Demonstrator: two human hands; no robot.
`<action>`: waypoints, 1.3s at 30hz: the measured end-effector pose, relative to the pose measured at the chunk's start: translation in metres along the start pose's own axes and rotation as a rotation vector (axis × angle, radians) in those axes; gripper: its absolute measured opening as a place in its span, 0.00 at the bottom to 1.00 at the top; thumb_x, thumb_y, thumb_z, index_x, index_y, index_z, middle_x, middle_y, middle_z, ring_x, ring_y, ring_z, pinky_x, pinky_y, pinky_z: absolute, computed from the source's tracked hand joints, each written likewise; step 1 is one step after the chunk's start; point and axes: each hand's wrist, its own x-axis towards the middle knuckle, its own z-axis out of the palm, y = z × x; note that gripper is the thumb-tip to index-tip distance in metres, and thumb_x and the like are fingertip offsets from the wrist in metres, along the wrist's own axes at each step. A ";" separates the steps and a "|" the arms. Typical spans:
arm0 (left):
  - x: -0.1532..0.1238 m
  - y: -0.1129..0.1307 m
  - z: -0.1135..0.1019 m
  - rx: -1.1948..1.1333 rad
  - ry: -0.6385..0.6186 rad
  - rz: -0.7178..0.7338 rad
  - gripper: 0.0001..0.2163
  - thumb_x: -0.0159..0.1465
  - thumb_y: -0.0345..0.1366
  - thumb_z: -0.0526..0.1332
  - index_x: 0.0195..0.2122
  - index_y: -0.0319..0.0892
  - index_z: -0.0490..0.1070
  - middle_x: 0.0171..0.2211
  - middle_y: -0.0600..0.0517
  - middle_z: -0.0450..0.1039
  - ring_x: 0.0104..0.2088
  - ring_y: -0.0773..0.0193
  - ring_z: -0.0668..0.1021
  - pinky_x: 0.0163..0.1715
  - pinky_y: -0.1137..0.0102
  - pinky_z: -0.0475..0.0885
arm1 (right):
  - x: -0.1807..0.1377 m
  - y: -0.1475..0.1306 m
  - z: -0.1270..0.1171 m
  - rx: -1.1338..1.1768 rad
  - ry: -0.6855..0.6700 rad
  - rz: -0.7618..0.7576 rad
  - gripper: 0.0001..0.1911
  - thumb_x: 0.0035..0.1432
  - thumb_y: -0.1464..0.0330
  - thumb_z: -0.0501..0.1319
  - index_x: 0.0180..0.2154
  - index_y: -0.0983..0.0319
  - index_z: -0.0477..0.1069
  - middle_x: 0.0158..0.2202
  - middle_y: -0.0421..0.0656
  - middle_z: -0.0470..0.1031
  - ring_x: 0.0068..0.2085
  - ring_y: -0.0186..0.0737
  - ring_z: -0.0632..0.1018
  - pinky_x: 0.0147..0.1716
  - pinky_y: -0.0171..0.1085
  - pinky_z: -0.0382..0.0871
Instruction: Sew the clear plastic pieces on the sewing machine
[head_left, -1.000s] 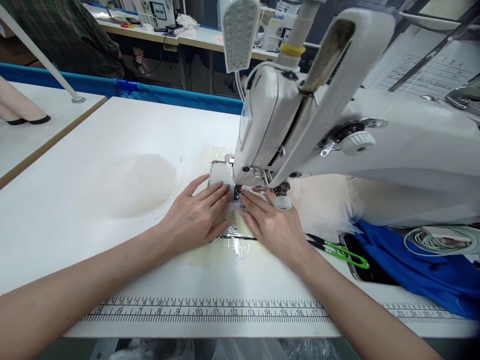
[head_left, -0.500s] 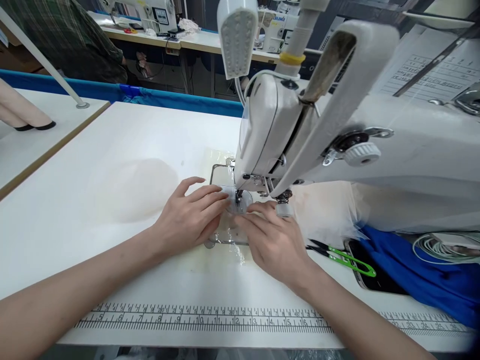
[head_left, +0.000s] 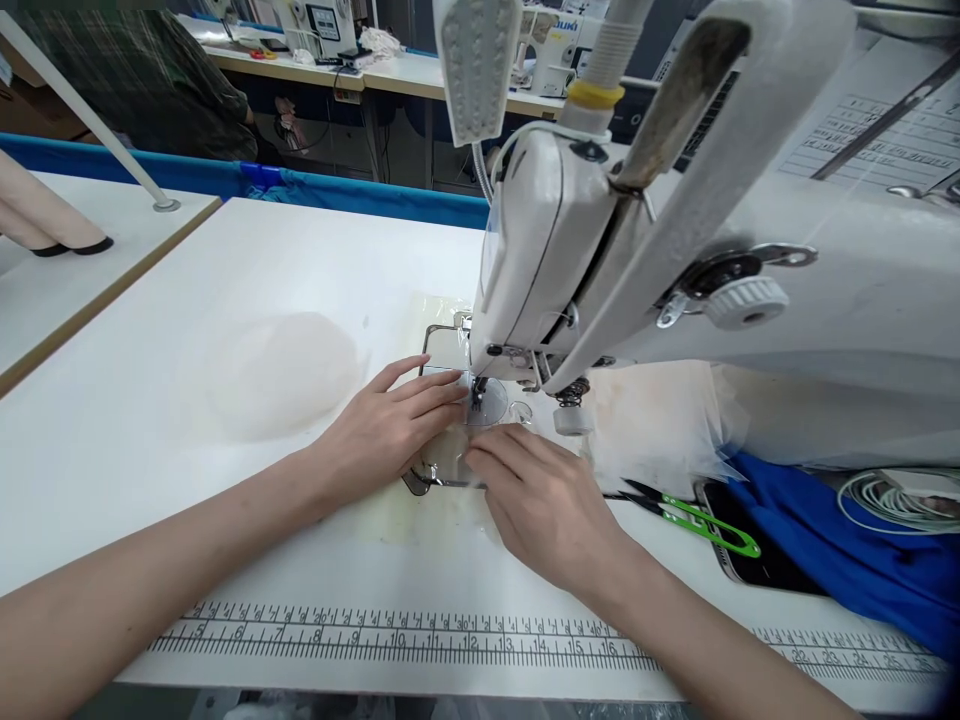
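My left hand (head_left: 386,430) lies with fingers stretched flat beside the presser foot (head_left: 478,393) of a white sewing machine (head_left: 517,260). On the near side of the foot, my right hand (head_left: 547,500) has its fingers bent and pressed together; whatever is in them is hidden. Under and between the hands are the needle plate (head_left: 491,405) and a clear plastic film (head_left: 446,465) over a metal-edged opening. Very sheer pale fabric (head_left: 652,420) lies right of the needle. Another faint sheer patch (head_left: 296,370) shows left of my left hand.
Green thread snips (head_left: 701,525) lie on a phone (head_left: 765,565), next to blue cloth (head_left: 847,540) and a coiled cable (head_left: 892,500). A printed ruler (head_left: 465,640) runs along the front edge. Beyond the blue cloth trough (head_left: 375,203), a person (head_left: 142,85) is near other machines.
My right hand has drawn slightly back from the presser foot, its fingers lower and more bunched. My left hand has shifted slightly right. The view has tilted a little.
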 end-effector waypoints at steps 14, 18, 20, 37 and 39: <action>0.001 0.011 0.002 0.137 -0.052 0.024 0.16 0.66 0.25 0.52 0.51 0.42 0.73 0.53 0.51 0.74 0.58 0.57 0.70 0.62 0.56 0.61 | 0.002 0.020 0.007 -0.211 -0.033 0.205 0.16 0.67 0.71 0.50 0.52 0.68 0.69 0.52 0.49 0.76 0.49 0.43 0.75 0.38 0.37 0.71; -0.001 0.015 0.001 0.226 -0.067 0.043 0.17 0.65 0.27 0.53 0.54 0.41 0.70 0.54 0.50 0.74 0.59 0.55 0.70 0.62 0.54 0.61 | 0.003 0.024 0.007 -0.256 -0.033 0.203 0.19 0.68 0.67 0.51 0.56 0.67 0.67 0.50 0.48 0.77 0.51 0.44 0.74 0.48 0.41 0.70; -0.002 0.017 0.001 0.263 -0.079 0.036 0.17 0.66 0.27 0.54 0.55 0.40 0.69 0.53 0.48 0.74 0.58 0.55 0.71 0.62 0.53 0.60 | 0.004 0.025 0.008 -0.280 -0.031 0.168 0.18 0.68 0.67 0.51 0.55 0.66 0.68 0.53 0.47 0.76 0.53 0.45 0.73 0.50 0.42 0.69; -0.001 0.020 0.002 0.249 -0.066 0.023 0.15 0.69 0.28 0.50 0.53 0.40 0.70 0.52 0.46 0.75 0.57 0.55 0.72 0.62 0.51 0.58 | 0.003 0.026 0.011 -0.277 0.002 0.153 0.18 0.67 0.66 0.53 0.53 0.66 0.72 0.47 0.47 0.80 0.48 0.46 0.76 0.49 0.45 0.71; 0.000 0.020 0.003 0.248 -0.060 0.025 0.15 0.68 0.28 0.50 0.53 0.39 0.70 0.52 0.46 0.75 0.57 0.56 0.72 0.62 0.51 0.58 | 0.003 0.027 0.011 -0.282 0.009 0.147 0.18 0.67 0.66 0.54 0.53 0.67 0.72 0.47 0.47 0.79 0.49 0.47 0.76 0.50 0.45 0.71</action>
